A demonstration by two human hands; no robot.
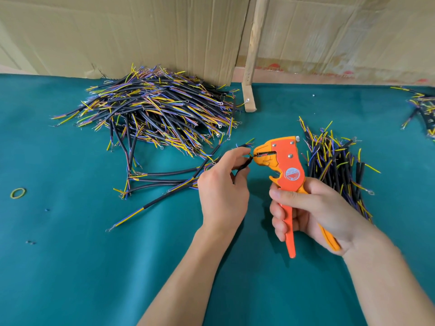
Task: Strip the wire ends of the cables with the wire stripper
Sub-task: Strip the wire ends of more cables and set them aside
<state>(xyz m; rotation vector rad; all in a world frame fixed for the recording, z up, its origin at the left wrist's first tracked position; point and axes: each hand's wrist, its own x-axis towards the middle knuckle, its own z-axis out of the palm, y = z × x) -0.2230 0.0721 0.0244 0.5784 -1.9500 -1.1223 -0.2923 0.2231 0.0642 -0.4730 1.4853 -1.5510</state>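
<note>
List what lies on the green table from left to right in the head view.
Yellow rubber band → big cable pile → left hand pinching a cable → wire stripper gripped by the right hand → smaller cable pile → cables at the right edge.

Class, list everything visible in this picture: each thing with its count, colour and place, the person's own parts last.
wire stripper: one, orange, centre, upright.
held cable: one, black, its end at the stripper's mouth.
large cable pile: many, black with coloured wire ends, left rear.
small cable pile: many, same colours, right of stripper.
rubber band: one, yellow-green, far left.
table cloth: one, teal.
cardboard: brown, behind.
left hand: pinches the cable.
right hand: grips the stripper handles.
</note>
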